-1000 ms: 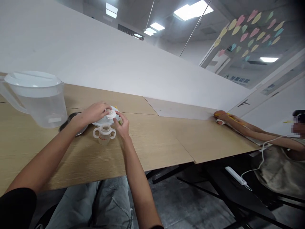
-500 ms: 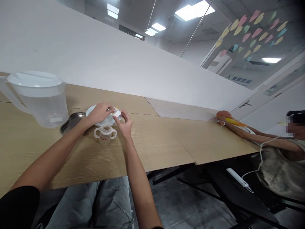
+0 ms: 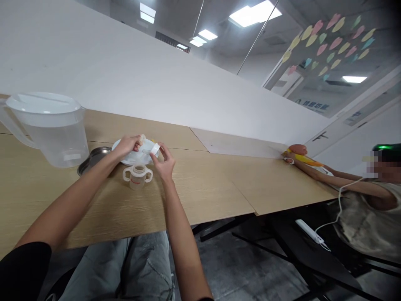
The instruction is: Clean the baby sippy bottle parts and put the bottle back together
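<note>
Over the white bowl, my left hand is closed on a small whitish wad, whose material I cannot make out. My right hand pinches a small white cup lid between thumb and fingers, above the bowl's right side. Just in front of the bowl stands an upright, see-through cup with two handles; its top is uncovered and red print shows on its side. A small yellow thing at the bowl's far rim is mostly hidden.
To the left stand a large lidded water pitcher and a steel kidney-shaped tray, partly behind my left forearm. A white wall runs along the table's back edge. Far right, another person's hands hold a doll.
My left hand has drawn back left from the lid, and the whitish wad now shows in its fingers. The lid stays in my right hand, tilted more upright.
</note>
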Demonstrator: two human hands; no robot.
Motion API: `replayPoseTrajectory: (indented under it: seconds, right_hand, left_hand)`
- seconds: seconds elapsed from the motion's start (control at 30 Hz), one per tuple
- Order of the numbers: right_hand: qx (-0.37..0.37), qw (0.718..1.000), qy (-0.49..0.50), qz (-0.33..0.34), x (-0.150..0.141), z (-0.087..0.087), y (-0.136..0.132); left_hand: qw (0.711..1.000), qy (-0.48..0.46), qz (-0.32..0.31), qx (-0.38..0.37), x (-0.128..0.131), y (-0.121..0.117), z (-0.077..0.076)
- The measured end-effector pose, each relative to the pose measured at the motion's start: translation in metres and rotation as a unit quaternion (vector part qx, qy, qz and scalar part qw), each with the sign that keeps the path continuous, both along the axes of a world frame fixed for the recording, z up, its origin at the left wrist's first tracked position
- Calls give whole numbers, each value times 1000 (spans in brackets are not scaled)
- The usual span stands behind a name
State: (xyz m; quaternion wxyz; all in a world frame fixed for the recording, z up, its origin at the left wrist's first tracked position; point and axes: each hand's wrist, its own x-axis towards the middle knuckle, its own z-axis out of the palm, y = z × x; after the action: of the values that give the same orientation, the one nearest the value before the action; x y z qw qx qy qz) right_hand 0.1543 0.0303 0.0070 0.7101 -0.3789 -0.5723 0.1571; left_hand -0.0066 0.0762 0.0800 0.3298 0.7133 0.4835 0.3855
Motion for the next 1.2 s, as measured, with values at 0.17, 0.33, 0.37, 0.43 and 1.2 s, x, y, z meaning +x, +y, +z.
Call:
replayPoseTrajectory:
  seconds: [0.17,0.33,0.37,0.43,1.2]
  right_hand:
    - [-6,996,-72,-48,6,-4,4]
    - [-66,977,-191,-63,4,-11,6]
    - [-81,973,-202,-75,4,-13,6]
    - [-110,964,-220,-98,4,-15,7]
    - [-188,866,-442,-143,-2,-12,-2]
  left_hand:
    - [973,212,31,83,-30,7,16]
    - [927,366,4,84,-41,8,15]
    - [922,378,-5,78,-41,8,13]
    - [907,414,-23,69,-40,10,8]
    - [879,342,156,293,-63,-31,19]
